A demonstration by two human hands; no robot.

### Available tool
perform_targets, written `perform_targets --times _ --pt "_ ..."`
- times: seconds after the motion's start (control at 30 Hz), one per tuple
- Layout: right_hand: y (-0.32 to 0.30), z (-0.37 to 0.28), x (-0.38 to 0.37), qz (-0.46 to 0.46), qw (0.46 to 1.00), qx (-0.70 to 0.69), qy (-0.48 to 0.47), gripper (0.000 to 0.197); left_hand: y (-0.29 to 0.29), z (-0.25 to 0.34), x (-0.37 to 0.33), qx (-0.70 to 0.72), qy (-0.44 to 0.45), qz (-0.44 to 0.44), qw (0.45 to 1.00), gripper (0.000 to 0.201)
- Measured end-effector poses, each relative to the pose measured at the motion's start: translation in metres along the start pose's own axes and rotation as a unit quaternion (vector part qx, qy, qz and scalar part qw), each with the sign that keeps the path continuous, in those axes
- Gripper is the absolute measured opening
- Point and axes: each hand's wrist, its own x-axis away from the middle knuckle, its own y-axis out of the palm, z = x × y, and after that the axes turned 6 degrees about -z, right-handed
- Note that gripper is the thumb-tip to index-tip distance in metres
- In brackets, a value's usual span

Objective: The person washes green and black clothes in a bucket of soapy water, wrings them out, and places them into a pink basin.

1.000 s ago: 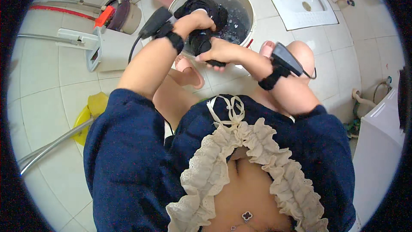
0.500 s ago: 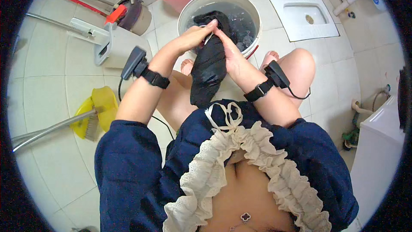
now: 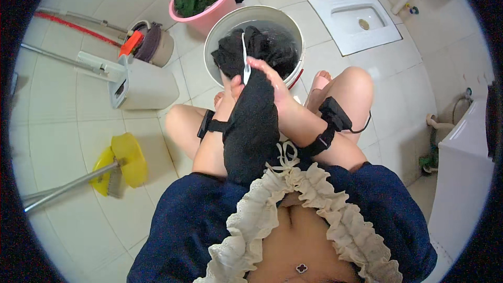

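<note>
A wet black garment (image 3: 251,126) hangs from my hands toward my lap, its upper part reaching into the white bucket (image 3: 209,68). A narrow white strip (image 3: 244,52) runs along its top between my hands; I cannot tell whether it is a cord or a trim. My left hand (image 3: 234,85) is closed on the garment's left side, partly hidden by the cloth. On the other side my right hand (image 3: 276,88) grips the cloth, fingertips near the strip's lower end. More dark cloth (image 3: 280,47) lies in the bucket's water.
Behind the bucket stands a pink tub (image 3: 201,18) of clothes. Left are a white bin-like container (image 3: 149,84), a mop bucket (image 3: 160,47) and a yellow dustpan (image 3: 130,160) with a brush. A squat toilet (image 3: 340,15) is set in the floor at back right; a white appliance (image 3: 461,162) stands right.
My hands have moved apart and a little down and left, spreading the garment. More of the white strip shows. The whole view has also shifted slightly.
</note>
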Motion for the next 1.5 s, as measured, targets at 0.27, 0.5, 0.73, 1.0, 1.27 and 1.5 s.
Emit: perform_targets --times 0.27,0.5,0.73,1.0,1.27,1.5 --pt "-0.009 -0.034 -0.013 0.166 0.786 0.584 -0.113 0.029 -0.004 0.052 -0.070 -0.292 -0.040 0.106 0.950 0.031" --pt "-0.034 -0.055 -0.065 0.260 0.411 0.870 -0.081 0.048 -0.011 0.076 -0.096 -0.781 -0.013 0.152 0.606 0.035" --pt "-0.052 -0.058 -0.069 0.303 0.370 0.878 -0.030 0.054 -0.039 0.060 -0.106 -0.898 -0.108 0.190 0.382 0.080" --pt "-0.056 -0.099 -0.045 0.041 0.927 0.347 -0.140 0.059 0.007 0.042 -0.079 -0.861 -0.082 0.127 0.486 0.081" --pt "-0.038 -0.090 -0.034 0.037 0.954 0.234 -0.182 0.027 0.023 0.032 -0.032 -0.668 0.012 0.029 0.744 0.045" --pt "0.031 -0.082 -0.006 -0.140 0.936 0.306 -0.107 0.039 0.008 0.029 -0.006 -0.051 -0.092 -0.001 0.994 0.076"
